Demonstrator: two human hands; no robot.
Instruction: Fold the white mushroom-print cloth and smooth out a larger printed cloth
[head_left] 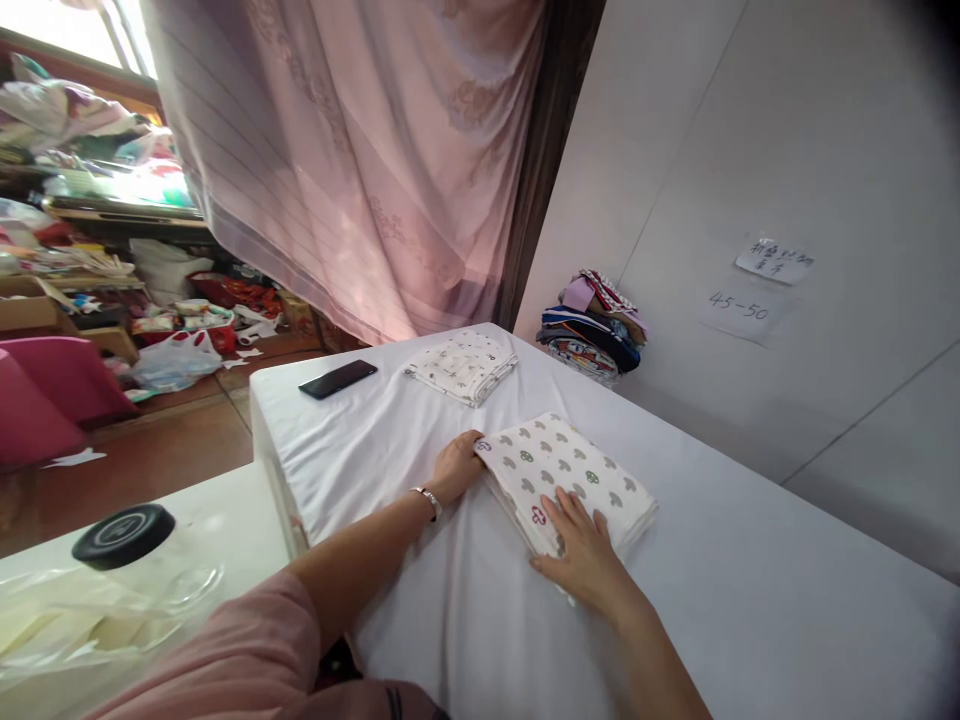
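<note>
A folded white cloth with a mushroom print lies on the white-covered table in front of me. My left hand, with a bracelet on its wrist, curls its fingers around the cloth's left corner. My right hand lies flat on the cloth's near edge, fingers stretched out. A second folded white cloth with a small pattern rests farther back on the table.
A black phone lies near the table's far left edge. A stack of folded colourful clothes sits against the white wall. A pink curtain hangs behind. A black round lid sits on clear plastic at my left. Clutter covers the floor beyond.
</note>
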